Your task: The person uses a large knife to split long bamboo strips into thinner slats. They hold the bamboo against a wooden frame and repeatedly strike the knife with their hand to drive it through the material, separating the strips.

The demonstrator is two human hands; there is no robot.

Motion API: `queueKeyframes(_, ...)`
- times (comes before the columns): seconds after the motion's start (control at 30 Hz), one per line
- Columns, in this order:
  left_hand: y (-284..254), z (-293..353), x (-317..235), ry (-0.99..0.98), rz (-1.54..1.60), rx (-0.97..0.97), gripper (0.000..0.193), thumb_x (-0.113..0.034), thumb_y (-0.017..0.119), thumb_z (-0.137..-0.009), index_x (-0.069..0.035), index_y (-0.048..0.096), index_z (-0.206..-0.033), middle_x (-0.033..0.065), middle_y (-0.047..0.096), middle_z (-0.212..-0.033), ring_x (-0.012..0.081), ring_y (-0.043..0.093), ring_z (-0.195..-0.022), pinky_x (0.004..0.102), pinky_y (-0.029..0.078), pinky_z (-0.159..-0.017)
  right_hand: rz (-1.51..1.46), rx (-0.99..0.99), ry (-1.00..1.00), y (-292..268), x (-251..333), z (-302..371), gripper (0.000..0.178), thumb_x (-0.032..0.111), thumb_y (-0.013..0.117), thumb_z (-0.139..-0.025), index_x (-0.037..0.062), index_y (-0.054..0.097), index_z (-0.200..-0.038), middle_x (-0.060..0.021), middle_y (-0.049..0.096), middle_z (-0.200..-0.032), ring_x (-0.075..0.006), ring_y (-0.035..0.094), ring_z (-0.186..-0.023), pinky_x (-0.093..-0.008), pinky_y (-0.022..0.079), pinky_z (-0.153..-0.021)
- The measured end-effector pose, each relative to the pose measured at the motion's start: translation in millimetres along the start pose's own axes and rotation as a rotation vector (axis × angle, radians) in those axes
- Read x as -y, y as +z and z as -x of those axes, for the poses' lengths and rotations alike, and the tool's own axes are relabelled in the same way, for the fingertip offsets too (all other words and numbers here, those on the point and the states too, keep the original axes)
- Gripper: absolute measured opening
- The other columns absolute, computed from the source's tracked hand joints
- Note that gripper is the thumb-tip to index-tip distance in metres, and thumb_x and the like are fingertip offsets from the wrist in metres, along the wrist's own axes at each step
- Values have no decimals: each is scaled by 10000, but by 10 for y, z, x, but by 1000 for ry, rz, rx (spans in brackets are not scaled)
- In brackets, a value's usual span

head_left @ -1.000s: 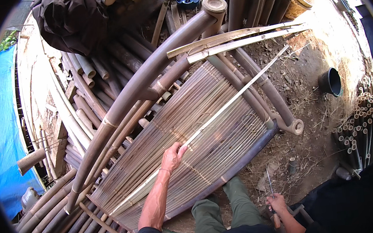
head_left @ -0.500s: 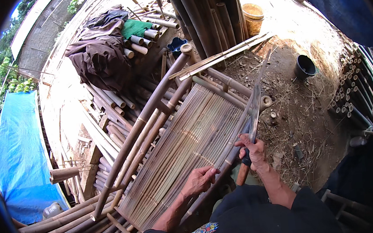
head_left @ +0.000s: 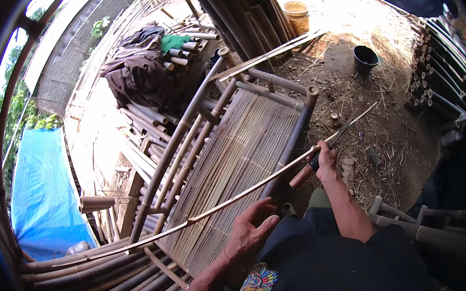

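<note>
My right hand (head_left: 327, 162) is closed round a long knife (head_left: 302, 176) with a reddish-brown wooden handle and a dark blade pointing away from me. A long, thin split bamboo strip (head_left: 237, 196) passes at the fingers of that hand, bowing down to the far left above the bench. Whether the fingers also grip the strip I cannot tell. My left hand (head_left: 255, 224) hangs just below the strip, thumb and fingers apart, holding nothing. Beneath lies a bamboo bench (head_left: 228, 157) with a seat of narrow slats and a pole frame.
Loose bamboo strips (head_left: 269, 55) rest across the bench's far end. A black bucket (head_left: 365, 59) stands on the littered ground, and a yellowish bucket (head_left: 296, 18) farther back. Bamboo poles (head_left: 432, 81) are stacked at right; more poles (head_left: 106, 284) lie at lower left near a blue tarp (head_left: 46, 200).
The bamboo strip now stretches sideways across the bench, where before it was not distinguishable. My left hand has gone from a pinch to spread fingers. The knife has swung to the right.
</note>
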State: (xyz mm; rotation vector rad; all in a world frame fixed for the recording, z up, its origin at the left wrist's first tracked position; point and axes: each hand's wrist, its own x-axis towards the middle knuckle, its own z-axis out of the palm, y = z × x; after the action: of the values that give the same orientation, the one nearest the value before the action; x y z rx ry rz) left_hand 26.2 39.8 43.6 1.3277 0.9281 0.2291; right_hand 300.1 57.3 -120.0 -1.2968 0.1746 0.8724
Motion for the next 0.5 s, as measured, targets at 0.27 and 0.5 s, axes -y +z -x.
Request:
queueKeyframes(0.27, 843, -875, 63, 953, 534, -403, 465, -497, 338, -990, -62, 499, -960, 72, 499, -875, 238, 546, -898, 388, 489, -862, -138, -109, 250, -1104, -225, -259, 233, 197, 563, -845, 17, 568, -697, -93, 588, -600, -196, 569, -457, -345, 506, -443)
queueKeyframes(0.5, 1987, -2322, -298, 1102, 364, -508, 561, -576, 261, -977, -146, 229, -618, -5, 256, -618, 76, 200, -458, 186, 180, -354, -73, 134, 431, -2606, -267, -617, 184, 171, 616, -878, -5, 580, -917, -101, 639, -835, -164, 603, -576, -331, 524, -486)
